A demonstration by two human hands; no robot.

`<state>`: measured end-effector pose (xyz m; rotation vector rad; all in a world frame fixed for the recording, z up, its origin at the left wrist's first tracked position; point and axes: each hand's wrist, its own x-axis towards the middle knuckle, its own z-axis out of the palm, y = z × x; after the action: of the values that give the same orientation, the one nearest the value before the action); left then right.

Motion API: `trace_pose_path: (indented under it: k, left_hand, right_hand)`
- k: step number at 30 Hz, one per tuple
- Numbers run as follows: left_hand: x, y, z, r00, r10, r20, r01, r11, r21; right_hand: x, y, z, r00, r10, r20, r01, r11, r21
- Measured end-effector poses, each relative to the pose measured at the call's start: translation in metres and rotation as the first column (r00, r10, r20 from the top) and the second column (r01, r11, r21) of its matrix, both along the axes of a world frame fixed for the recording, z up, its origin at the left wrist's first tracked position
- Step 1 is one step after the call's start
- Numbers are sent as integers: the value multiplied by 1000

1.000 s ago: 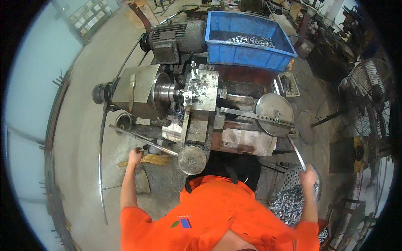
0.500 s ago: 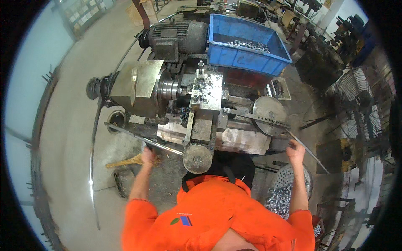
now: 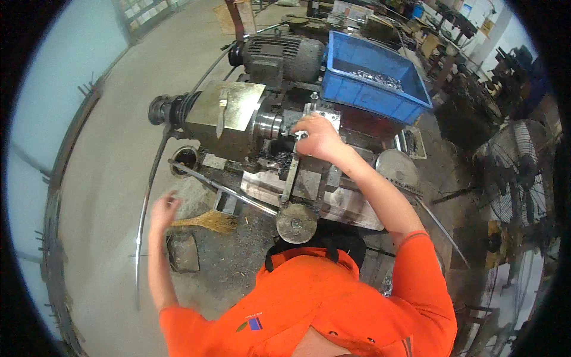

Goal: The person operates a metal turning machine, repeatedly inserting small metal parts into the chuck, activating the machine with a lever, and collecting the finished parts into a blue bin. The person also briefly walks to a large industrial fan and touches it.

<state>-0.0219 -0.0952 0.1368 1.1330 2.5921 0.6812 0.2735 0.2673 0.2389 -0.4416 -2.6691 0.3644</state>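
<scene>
My right hand [image 3: 320,137] reaches over the steel block [image 3: 331,119] on the lathe's slide, beside the round spindle nose [image 3: 269,126]. Its fingers are bent down and closed at the block's near-left edge; whatever they grip there is hidden beneath them. Out to the left, my left hand [image 3: 163,212] hovers above the floor with its fingers loosely bent and apart, holding nothing that I can see. The long metal lever [image 3: 229,190] lies to its right, running to a round disc [image 3: 297,224] at the front of the machine. My left hand does not touch the lever.
A blue crate [image 3: 380,95] with small metal parts stands behind the slide, next to a motor [image 3: 284,56]. On the headstock cover lies a brush [image 3: 221,116]. A straw broom [image 3: 211,222] rests on the floor. Another rod [image 3: 441,231] slants at right, near a fan [image 3: 514,154].
My right hand has left the rod at the right and moved up and left onto the block. My left hand has come away from beside the lever, out to the left. The view has shifted slightly.
</scene>
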Motion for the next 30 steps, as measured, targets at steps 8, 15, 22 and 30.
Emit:
trace_pose_path:
  k: [8, 15, 22, 30]
  left_hand:
    - [-50, -241, -4, 744, 633, -216, -633, 770, 77]
    - [32, -199, -35, 618, 725, -305, -769, 637, -44]
    - [77, -181, -34, 564, 777, -280, -820, 567, -79]
    - [137, -128, -12, 516, 845, -141, -857, 507, -95]
  right_hand:
    - [-67, -1, -31, 983, -136, 122, 125, 988, 90]
    - [-55, 3, -20, 954, -111, 277, 123, 992, -27]
    - [-56, 2, -18, 953, -48, 299, 77, 993, -86]
    - [-48, 11, -8, 922, -69, 380, 54, 997, 48]
